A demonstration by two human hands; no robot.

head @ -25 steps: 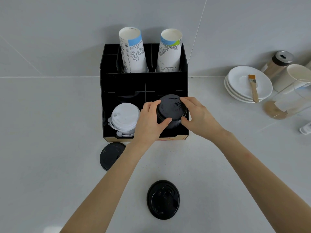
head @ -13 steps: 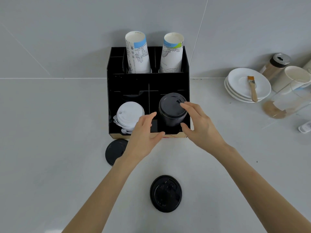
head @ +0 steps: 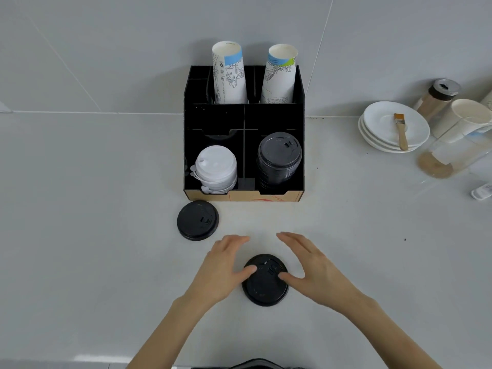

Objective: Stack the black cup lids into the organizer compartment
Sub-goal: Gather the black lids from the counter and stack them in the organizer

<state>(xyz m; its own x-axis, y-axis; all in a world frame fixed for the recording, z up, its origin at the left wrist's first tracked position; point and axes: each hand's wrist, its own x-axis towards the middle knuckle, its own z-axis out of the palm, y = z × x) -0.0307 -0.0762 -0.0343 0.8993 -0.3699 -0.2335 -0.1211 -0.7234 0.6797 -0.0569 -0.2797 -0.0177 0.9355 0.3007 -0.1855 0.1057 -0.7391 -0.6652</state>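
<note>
Both hands have left the black lid stack [head: 279, 159] in the organizer's lower-right compartment and dropped to the lower centre of the frame, where a loose black lid [head: 265, 280] lies flat on the counter. Left hand [head: 226, 265] and right hand [head: 310, 265] flank it, fingers spread and slightly curled, each thumb tip resting on the lid's top; nothing is lifted or pinched yet. A second loose black lid [head: 197, 220] waits just left of centre, near the black organizer [head: 243, 121] front edge. Risk ahead, as a judgement: the stack already stands tall and looks slightly tilted, so a lid set down off-centre could fail to nest or tip the pile. White lids [head: 216, 169] fill the neighbouring compartment; two paper cup sleeves [head: 229, 73] stand behind. Saucers with a brush [head: 400, 131] sit at right.
</note>
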